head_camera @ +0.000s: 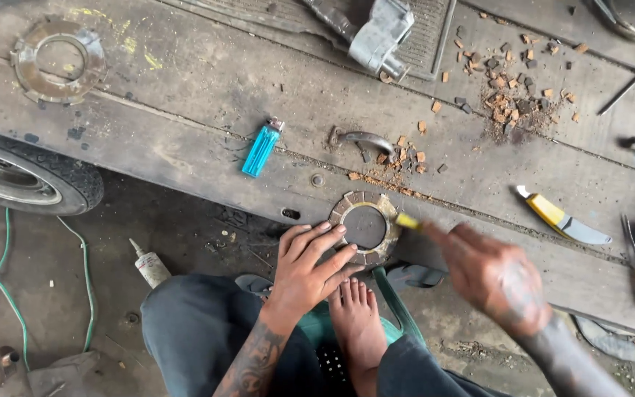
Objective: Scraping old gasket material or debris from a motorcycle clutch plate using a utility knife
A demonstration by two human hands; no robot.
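The left hand (309, 268) lies flat with fingers spread on the near rim of a ring-shaped friction plate (366, 226), pressing it against the near edge of the wooden workbench (185, 147). The right hand (490, 273), blurred, is closed around a yellow-handled tool (408, 221) whose tip meets the plate's right rim. A blue lighter (262, 148) lies left of the plate at mid-bench. Brown lining fragments (505, 99) are scattered toward the far edge. A yellow utility knife (561, 219) lies right of the plate. A second metal ring (58, 60) rests at the far left corner
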